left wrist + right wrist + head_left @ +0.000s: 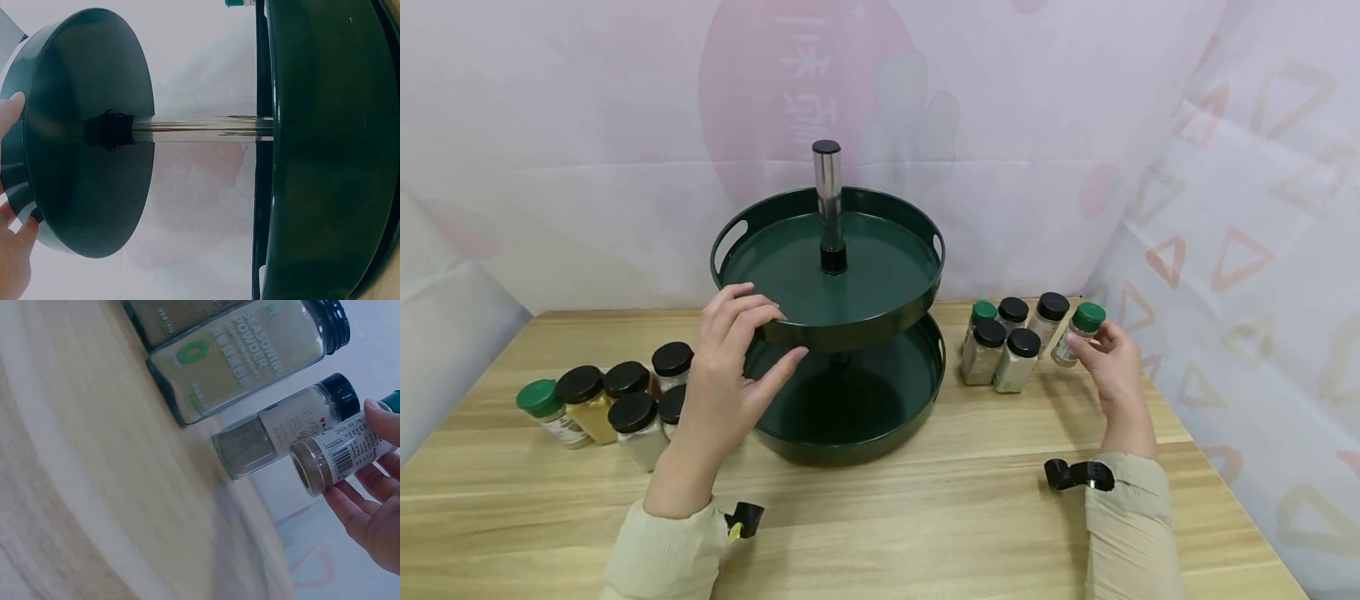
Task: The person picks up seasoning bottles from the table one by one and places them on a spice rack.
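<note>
Head view: wood-grain counter [940,525]; green upper tray [842,337] over matching lower tray [850,454], shiny post [828,187] rising above both; five jars [981,360] clustered to their right, another cluster of jars [638,429] to their left, partly behind the left grip [722,367]. Left grip holds the upper tray's near rim between fingers and thumb. Right grip [1114,365] pinches one green-capped jar [1064,344], just right of the right-hand cluster. Left wrist view: upper tray's underside; thumb and fingertips at its rim. Right wrist view: pinched jar, base clear of the counter, beside a black-capped jar [247,447]. Handling, as judged: keep the pinch below the cap, clear the neighbouring glass, steady the rim lightly lest the tray swing.
</note>
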A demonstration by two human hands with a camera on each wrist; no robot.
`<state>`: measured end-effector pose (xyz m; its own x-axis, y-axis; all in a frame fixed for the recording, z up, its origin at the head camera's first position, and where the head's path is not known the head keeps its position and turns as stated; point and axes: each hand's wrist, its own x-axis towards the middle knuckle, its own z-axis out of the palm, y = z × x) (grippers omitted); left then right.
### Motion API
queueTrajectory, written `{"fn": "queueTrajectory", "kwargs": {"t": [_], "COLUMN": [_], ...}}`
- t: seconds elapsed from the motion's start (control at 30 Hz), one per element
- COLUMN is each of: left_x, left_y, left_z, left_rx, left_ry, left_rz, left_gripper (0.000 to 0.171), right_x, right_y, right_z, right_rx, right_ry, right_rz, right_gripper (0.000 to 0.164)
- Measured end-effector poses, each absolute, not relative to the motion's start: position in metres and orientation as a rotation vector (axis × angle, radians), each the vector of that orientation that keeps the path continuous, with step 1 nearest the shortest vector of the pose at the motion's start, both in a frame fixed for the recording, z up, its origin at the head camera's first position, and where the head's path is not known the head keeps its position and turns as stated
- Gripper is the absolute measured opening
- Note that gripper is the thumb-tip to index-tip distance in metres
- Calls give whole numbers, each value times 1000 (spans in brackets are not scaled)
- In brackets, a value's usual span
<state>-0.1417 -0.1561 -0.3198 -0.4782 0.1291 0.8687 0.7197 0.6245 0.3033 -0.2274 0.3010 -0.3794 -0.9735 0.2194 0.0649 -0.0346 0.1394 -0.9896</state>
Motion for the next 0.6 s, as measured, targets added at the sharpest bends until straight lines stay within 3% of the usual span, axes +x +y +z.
{"fn": "queueTrajectory", "kwargs": {"t": [0.6], "left_x": [-142], "left_y": [-155], "left_z": [-321], "left_rx": [-659], "left_ry": [-1982], "left_rz": [-834], "left_gripper": [52], "right_x": [-220], "right_y": [289], "right_z": [-356], "right_rx": [-66], "right_ry": [-2058], "right_rz": [1988], "right_gripper": [26]}}
